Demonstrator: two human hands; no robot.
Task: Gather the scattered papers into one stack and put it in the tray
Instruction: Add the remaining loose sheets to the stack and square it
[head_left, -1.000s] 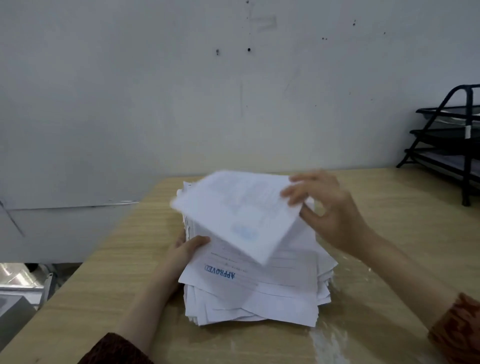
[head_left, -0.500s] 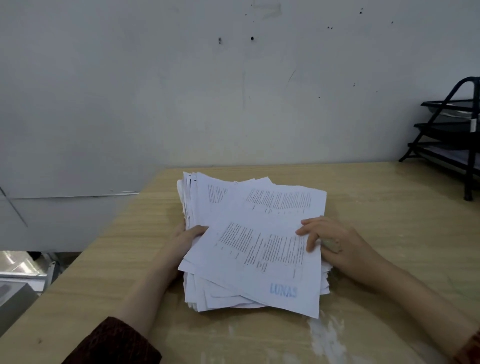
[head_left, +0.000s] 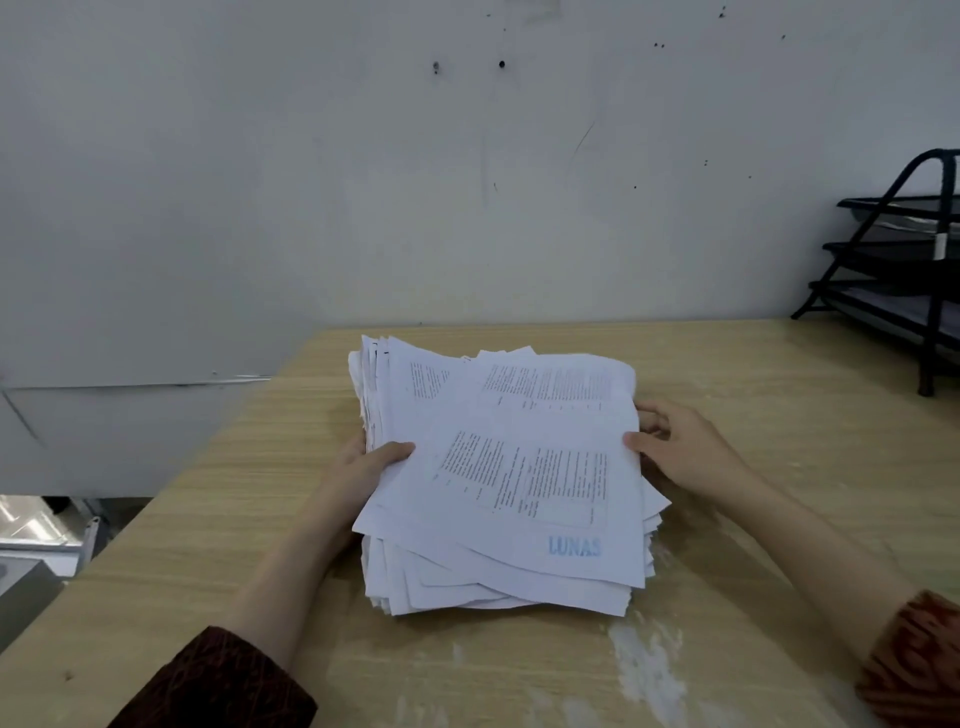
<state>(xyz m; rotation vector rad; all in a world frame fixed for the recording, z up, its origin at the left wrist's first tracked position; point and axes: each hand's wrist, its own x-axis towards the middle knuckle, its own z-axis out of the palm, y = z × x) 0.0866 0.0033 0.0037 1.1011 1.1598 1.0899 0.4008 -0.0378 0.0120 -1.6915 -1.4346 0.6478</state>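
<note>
Paper stack (head_left: 498, 467), uneven, is lying centre frame on the counter (head_left: 753, 519), long axis running away from the viewer. Left hand (head_left: 363, 467) and right hand (head_left: 680, 447) are gripping its opposite side edges, thumbs on top. Tray (head_left: 904, 260) is standing well apart at upper right, nearer the right hand.

A second ago your right hand (head_left: 685, 449) held a single sheet lifted over the stack (head_left: 498, 478); that sheet (head_left: 524, 483) now lies flat on top, its blue LUNAS stamp toward you. You've moved that hand off the top of the pile to its right edge, thumb on the top sheet and fingers against the side.
</note>
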